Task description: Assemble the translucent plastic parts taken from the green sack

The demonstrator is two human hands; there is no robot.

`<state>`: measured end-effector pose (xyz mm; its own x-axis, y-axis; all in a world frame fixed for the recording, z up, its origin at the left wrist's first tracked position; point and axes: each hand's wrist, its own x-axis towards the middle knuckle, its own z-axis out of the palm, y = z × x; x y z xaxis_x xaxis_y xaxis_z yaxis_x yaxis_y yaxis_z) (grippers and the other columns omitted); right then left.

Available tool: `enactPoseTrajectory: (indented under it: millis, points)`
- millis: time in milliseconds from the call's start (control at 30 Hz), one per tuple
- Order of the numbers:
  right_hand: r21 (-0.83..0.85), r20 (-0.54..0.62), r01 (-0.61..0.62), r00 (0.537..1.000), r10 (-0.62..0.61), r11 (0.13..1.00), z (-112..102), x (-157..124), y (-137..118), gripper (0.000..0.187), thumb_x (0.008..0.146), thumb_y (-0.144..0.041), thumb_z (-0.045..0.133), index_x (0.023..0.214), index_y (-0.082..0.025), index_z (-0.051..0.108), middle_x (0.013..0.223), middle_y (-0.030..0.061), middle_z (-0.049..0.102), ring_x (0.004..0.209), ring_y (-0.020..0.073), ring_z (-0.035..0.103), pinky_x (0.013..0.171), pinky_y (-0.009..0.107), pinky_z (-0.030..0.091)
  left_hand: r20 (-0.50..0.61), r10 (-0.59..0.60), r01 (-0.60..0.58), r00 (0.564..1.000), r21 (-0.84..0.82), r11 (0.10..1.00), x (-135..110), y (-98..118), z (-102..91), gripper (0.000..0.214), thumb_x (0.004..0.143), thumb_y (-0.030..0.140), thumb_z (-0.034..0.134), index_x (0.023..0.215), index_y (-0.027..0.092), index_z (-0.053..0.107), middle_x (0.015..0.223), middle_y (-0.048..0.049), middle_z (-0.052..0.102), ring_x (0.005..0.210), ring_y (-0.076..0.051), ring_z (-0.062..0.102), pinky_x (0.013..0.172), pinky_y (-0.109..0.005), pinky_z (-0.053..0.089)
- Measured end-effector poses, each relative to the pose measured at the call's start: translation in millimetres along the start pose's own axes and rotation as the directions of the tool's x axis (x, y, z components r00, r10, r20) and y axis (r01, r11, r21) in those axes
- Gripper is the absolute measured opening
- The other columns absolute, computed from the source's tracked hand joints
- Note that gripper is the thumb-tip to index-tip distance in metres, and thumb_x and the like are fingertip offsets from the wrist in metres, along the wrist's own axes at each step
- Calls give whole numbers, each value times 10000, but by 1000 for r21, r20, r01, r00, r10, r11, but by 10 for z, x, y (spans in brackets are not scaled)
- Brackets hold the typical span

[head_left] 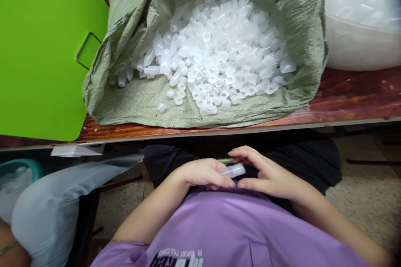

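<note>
Both my hands rest in my lap below the table edge. My left hand (200, 174) and my right hand (266, 173) are closed together on a small translucent plastic tube (233, 170), fingers pinched at its two ends. Something thin and dark shows just behind my right fingers; I cannot make it out. On the table above, an open green woven sack (131, 104) holds a heap of several translucent plastic caps and tubes (219, 50).
A bright green board (40, 50) with a wire handle lies at the table's left. A white bag of plastic parts (360, 21) sits at the right. A person's grey-clad knee (56, 204) is at the lower left. The wooden table edge (344, 112) runs across.
</note>
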<state>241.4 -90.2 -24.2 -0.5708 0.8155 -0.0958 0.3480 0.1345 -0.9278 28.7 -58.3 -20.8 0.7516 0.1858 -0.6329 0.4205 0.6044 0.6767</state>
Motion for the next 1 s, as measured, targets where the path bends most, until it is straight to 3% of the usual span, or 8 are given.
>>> enactPoseTrajectory:
  millis: [133,267,400,467,567,700,800,1000]
  points:
    - [40,61,-64,996,61,997,19,-11,-2,180,852,-338,528,941,-191,579,820,28,625,708,117,579,640,224,474,17,-29,29,999,7,1000,6,-21,1,305,638,406,686,671,156,515,470,79,395,419,-52,295,433,-224,202]
    - [5,46,-138,989,138,990,87,17,-10,220,860,-382,495,867,-175,569,695,1,591,578,96,527,515,195,432,-45,-42,44,998,34,998,22,-71,17,312,634,394,675,621,163,464,499,72,417,448,-53,313,452,-219,217]
    - [-224,-34,116,991,-127,968,125,42,28,220,873,-347,461,958,-167,553,828,60,623,721,148,583,637,263,480,-36,-32,32,999,10,999,21,-90,1,303,608,367,687,592,160,466,490,74,399,447,-50,304,455,-223,203]
    - [-402,-78,281,938,-338,872,119,57,65,300,843,-368,501,1050,-153,532,941,110,620,850,199,583,737,332,476,50,-42,43,998,-28,999,27,-83,-21,284,584,336,700,580,158,480,472,76,383,436,-48,293,450,-225,197]
    - [-597,-53,446,808,-587,667,97,108,119,314,797,-407,549,1000,-168,562,883,101,618,789,208,557,703,356,448,161,-86,97,983,-66,993,58,-64,-47,237,542,274,706,582,154,506,450,81,373,417,-43,290,438,-221,189]
    - [-632,43,559,717,-696,537,109,226,137,292,795,-492,492,682,-236,575,589,14,514,564,157,451,547,316,352,193,-122,130,974,-29,991,90,-33,-43,210,520,237,698,564,151,511,446,76,398,418,-44,319,439,-213,217]
    - [-584,-1,548,737,-676,598,171,294,104,363,806,-447,450,508,-239,448,481,-17,377,479,141,354,496,313,275,173,-127,129,977,-3,992,57,-15,-5,197,521,247,691,569,148,526,459,66,426,440,-54,345,456,-214,250]
    - [-343,-116,442,855,-505,828,345,330,97,349,837,-233,348,492,-231,299,456,-39,284,442,123,297,481,291,264,13,-22,22,1000,35,999,-35,-39,121,327,647,347,663,510,158,434,449,71,374,431,-50,293,456,-234,219]
